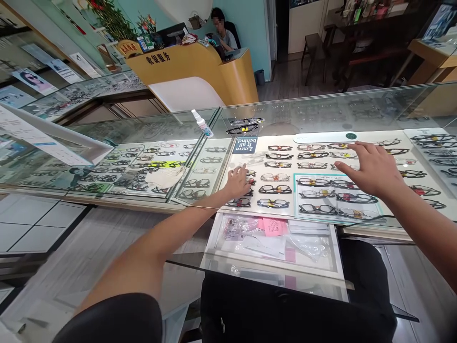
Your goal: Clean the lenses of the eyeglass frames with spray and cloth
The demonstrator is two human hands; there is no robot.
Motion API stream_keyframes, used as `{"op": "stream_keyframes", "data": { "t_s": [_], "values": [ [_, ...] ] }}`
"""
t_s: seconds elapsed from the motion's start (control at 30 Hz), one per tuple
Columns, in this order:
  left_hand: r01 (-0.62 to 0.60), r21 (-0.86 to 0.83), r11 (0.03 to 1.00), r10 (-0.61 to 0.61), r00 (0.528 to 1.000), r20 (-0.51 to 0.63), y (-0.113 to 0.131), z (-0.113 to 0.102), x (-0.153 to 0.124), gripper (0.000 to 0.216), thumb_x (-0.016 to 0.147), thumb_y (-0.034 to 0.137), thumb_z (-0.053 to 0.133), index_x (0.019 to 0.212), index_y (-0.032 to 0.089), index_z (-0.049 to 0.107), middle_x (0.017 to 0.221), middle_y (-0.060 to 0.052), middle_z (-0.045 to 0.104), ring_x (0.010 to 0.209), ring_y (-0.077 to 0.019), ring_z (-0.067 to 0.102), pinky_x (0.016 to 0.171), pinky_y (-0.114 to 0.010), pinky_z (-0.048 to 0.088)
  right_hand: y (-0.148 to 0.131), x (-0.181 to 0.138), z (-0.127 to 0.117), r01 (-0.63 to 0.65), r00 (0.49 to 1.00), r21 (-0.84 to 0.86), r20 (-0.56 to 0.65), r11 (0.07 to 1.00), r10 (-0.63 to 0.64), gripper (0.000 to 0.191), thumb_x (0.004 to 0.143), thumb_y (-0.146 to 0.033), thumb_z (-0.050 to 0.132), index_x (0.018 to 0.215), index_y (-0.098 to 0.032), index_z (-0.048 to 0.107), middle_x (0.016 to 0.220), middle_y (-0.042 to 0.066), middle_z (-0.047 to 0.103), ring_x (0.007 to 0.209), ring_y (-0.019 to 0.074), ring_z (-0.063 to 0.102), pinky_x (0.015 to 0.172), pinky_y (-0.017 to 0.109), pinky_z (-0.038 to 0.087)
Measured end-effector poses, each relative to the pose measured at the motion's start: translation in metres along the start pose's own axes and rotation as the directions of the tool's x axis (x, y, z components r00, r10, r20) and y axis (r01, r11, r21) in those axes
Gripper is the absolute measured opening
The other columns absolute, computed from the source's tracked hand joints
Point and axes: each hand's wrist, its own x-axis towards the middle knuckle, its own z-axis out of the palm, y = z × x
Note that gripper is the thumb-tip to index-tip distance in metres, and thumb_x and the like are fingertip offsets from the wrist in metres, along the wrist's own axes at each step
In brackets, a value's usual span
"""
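My left hand (237,183) reaches into the glass display counter (321,107) and rests on the white tray of eyeglass frames (276,190). Its fingers are curled down among the frames at the tray's left end; what they grip is hidden. My right hand (371,166) hovers flat over the counter further right, fingers spread and empty, above a teal-edged tray of dark frames (335,197). Below the counter a white drawer (214,233) stands pulled out, holding papers, a pink slip and plastic bags.
A small spray bottle (202,123) and two loose pairs of glasses (246,125) lie on the glass top. A blue sign (245,144) sits inside the case. A cloth (164,176) lies in the left case. Behind, a person (223,31) sits at a yellow reception desk (193,66).
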Motion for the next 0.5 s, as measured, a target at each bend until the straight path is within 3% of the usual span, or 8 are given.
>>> {"op": "stream_keyframes", "data": {
  "t_s": [0.1,0.13,0.17,0.23,0.27,0.37,0.4,0.5],
  "values": [
    [-0.037,-0.036,0.999,0.042,0.985,0.166,0.042,-0.029,-0.060,0.050,0.091,0.036,0.059,0.140,0.026,0.064,0.154,-0.016,0.063,0.149,-0.0422,0.052,0.119,-0.060,0.041,0.000,0.000,0.001,-0.002,1.000,-0.004,-0.003,1.000,0.002,0.091,0.101,-0.079,0.031,0.163,-0.014,0.048,0.171,0.022,0.046,0.155,0.0462,0.043,0.125,0.065,0.038],
    [-0.056,-0.100,0.993,0.087,0.932,0.351,0.056,-0.046,-0.082,0.042,0.093,0.040,0.059,0.133,0.030,0.068,0.151,-0.013,0.066,0.145,-0.0410,0.056,0.116,-0.058,0.046,0.000,0.000,0.001,-0.001,1.000,-0.006,0.001,1.000,0.001,0.091,0.101,-0.079,0.031,0.163,-0.014,0.048,0.171,0.023,0.046,0.155,0.0465,0.042,0.124,0.065,0.039],
    [-0.113,-0.201,0.973,0.206,0.816,0.540,0.068,-0.066,-0.102,0.040,0.096,0.044,0.058,0.133,0.035,0.069,0.152,-0.009,0.067,0.145,-0.0393,0.059,0.112,-0.056,0.050,0.000,0.000,0.001,0.000,1.000,-0.010,0.006,1.000,0.000,0.092,0.101,-0.079,0.031,0.163,-0.013,0.048,0.171,0.023,0.046,0.155,0.0468,0.042,0.124,0.066,0.039],
    [-0.210,-0.391,0.896,0.426,0.653,0.625,0.085,-0.116,-0.126,0.043,0.101,0.046,0.055,0.142,0.045,0.064,0.154,-0.001,0.067,0.147,-0.0337,0.057,0.114,-0.053,0.051,-0.001,-0.001,0.001,-0.001,1.000,-0.019,0.012,1.000,0.001,0.094,0.101,-0.080,0.030,0.164,-0.012,0.047,0.172,0.023,0.046,0.155,0.0470,0.042,0.123,0.066,0.041],
    [-0.225,-0.437,0.871,0.469,0.646,0.602,0.088,-0.142,-0.128,0.038,0.104,0.045,0.051,0.139,0.048,0.067,0.145,0.003,0.072,0.142,-0.0300,0.062,0.112,-0.050,0.053,-0.001,-0.001,0.001,-0.003,1.000,-0.025,0.013,1.000,0.003,0.095,0.101,-0.081,0.030,0.164,-0.012,0.047,0.172,0.023,0.046,0.155,0.0470,0.042,0.123,0.066,0.041],
    [-0.204,-0.319,0.926,0.279,0.937,0.211,0.072,-0.209,-0.084,0.032,0.107,0.050,0.050,0.120,0.036,0.076,0.125,0.000,0.079,0.114,-0.0257,0.073,0.100,-0.044,0.056,-0.001,-0.001,0.001,-0.010,1.000,-0.030,0.006,0.999,0.010,0.096,0.101,-0.081,0.029,0.164,-0.012,0.047,0.172,0.022,0.045,0.156,0.0469,0.042,0.125,0.065,0.040],
    [-0.176,-0.229,0.957,0.183,0.983,0.013,0.060,-0.223,-0.057,0.032,0.106,0.049,0.053,0.119,0.031,0.077,0.122,-0.003,0.078,0.112,-0.0268,0.073,0.099,-0.045,0.055,-0.001,-0.001,0.002,-0.010,1.000,-0.027,0.005,1.000,0.010,0.095,0.101,-0.081,0.029,0.164,-0.012,0.047,0.172,0.022,0.046,0.156,0.0471,0.043,0.125,0.065,0.040],
    [-0.100,0.004,0.995,0.097,0.952,-0.289,0.015,-0.235,0.032,0.027,0.103,0.038,0.059,0.112,0.022,0.079,0.122,-0.008,0.076,0.118,-0.0301,0.068,0.105,-0.048,0.050,0.000,-0.001,0.002,-0.002,1.000,-0.018,0.004,1.000,0.002,0.096,0.101,-0.081,0.030,0.164,-0.012,0.048,0.171,0.023,0.047,0.155,0.0475,0.043,0.125,0.066,0.040]
  ]
}}
